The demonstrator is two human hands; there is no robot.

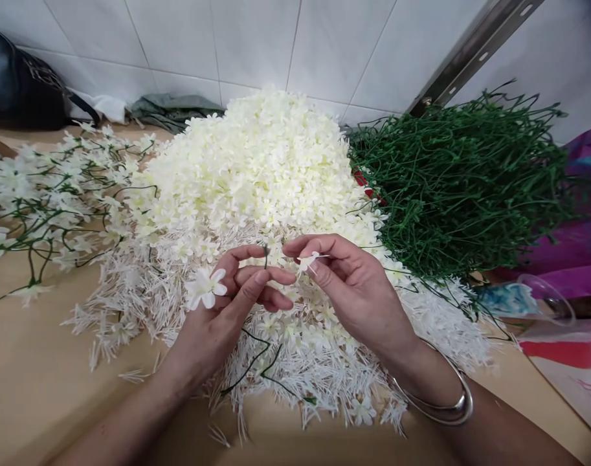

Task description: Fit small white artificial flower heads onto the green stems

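Observation:
Near the middle, my left hand (246, 288) is closed around a green artificial flower stem (266, 255), whose tip sticks up between the fingers. A white artificial flower (206, 288) shows at the back of this hand, and lower green branches (268, 362) hang below it. Just to the right, my right hand (351, 278) pinches a small white flower (309, 262) between thumb and fingertips. The two hands are close but apart. Beneath and behind them rises a big heap of white flower heads (261, 168), with spiky white stamen pieces (319, 369) spread in front.
A thick pile of green stems (465, 188) lies at the right. Assembled flower sprays (57, 194) lie at the left on the table (28, 362). Against the tiled wall (256, 39) are a black bag (18, 84) and green cloth (173, 110). A clear plastic cup (547, 301) lies at the right.

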